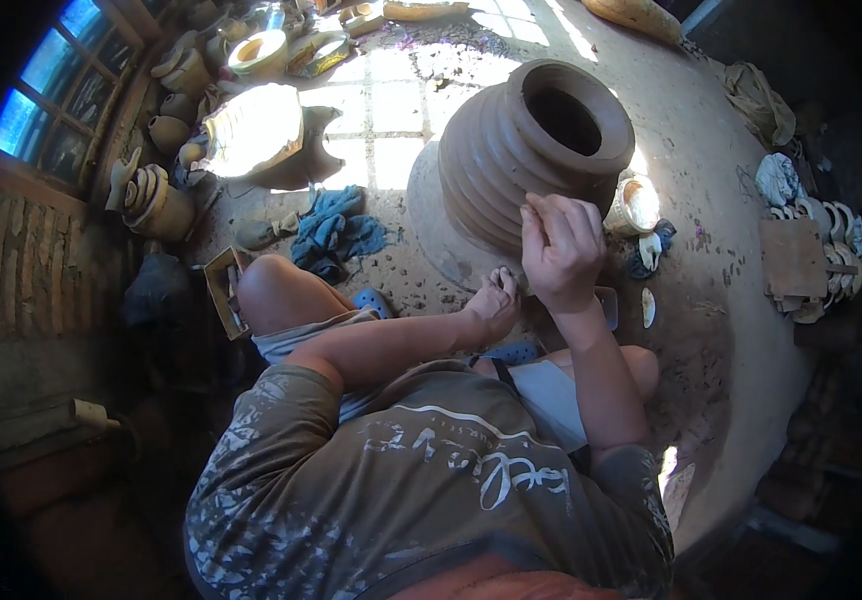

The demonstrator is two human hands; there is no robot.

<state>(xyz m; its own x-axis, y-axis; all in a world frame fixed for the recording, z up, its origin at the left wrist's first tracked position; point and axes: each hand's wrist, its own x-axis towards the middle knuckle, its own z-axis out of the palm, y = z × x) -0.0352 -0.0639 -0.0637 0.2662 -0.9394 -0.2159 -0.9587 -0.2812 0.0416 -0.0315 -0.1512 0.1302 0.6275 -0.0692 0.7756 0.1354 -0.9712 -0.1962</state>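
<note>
A large ribbed clay pot point(496, 160) with a wide round mouth stands in front of me on a round base point(436, 235). My right hand point(563, 248) is raised in front of the pot's near right side, with its fingers drawn together in a pinch. Whatever lies between those fingertips, if anything, is too small to make out. Lower down, my left hand point(494, 308) is near the foot of the pot with its fingers curled in. I cannot see what it holds, if anything.
Blue cloth point(336, 230) lies on the floor at left, near a wooden box point(223, 290). A broken, sunlit pot point(256, 130) and several smaller vessels line the window side. Right of the pot stands a small bucket point(637, 205). Stacked pieces point(821, 250) sit farther right.
</note>
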